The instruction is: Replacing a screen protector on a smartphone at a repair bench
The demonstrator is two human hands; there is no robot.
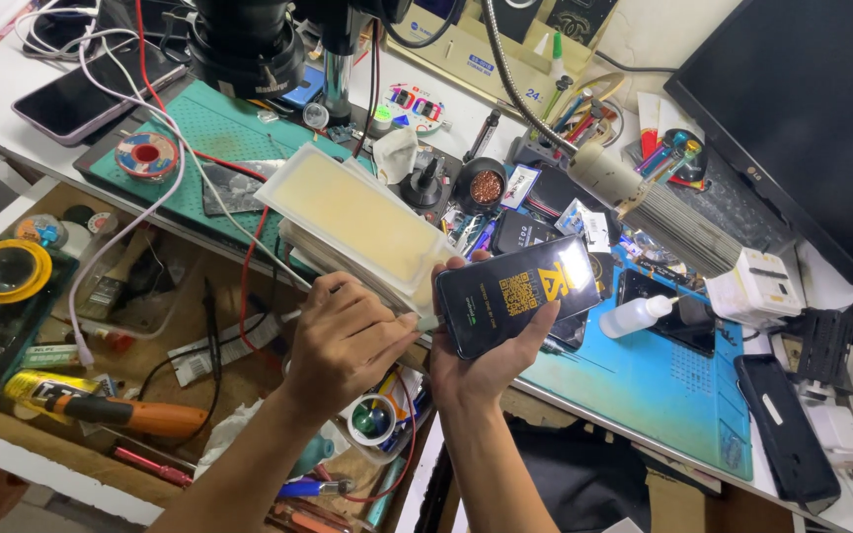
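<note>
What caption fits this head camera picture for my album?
Right hand holds a dark phone; left hand grips flat pale packets above a cluttered workbench.

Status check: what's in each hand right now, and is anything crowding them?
Left hand grips a pale flat packet. Right hand holds a dark phone, screen up. Red and white cables run close beside the packet.

phone (523, 294): glossy glass face | film sheet (352, 215): smooth translucent plastic | mat (644, 380): matt blue rubbery
</note>
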